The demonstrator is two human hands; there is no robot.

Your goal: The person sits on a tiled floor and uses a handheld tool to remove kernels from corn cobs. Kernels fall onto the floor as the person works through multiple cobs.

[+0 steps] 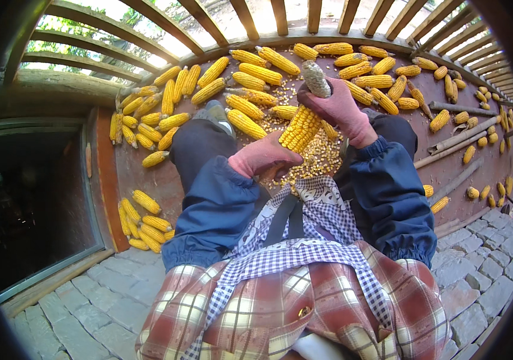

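My left hand [265, 157], in a pink work glove with a dark palm, grips the lower end of a yellow ear of corn [300, 130]. Above it, my right hand [339, 108], gloved the same way, is closed around a pale, bare corn cob [316, 80], whose upper end sticks out past the fingers. The right hand is at the top of the ear; whether cob and ear touch is hidden by the glove. Loose corn kernels [319, 157] lie in a heap below the ear, between my knees and close to the checked apron [319, 193].
Many ears of corn [243, 105] lie over the reddish-brown floor, in front and on both sides. Wooden rails [279, 18] bound the far edge. Poles [463, 135] lie at the right. A dark glass pane [35, 202] stands at the left, with grey paving [98, 306] nearer.
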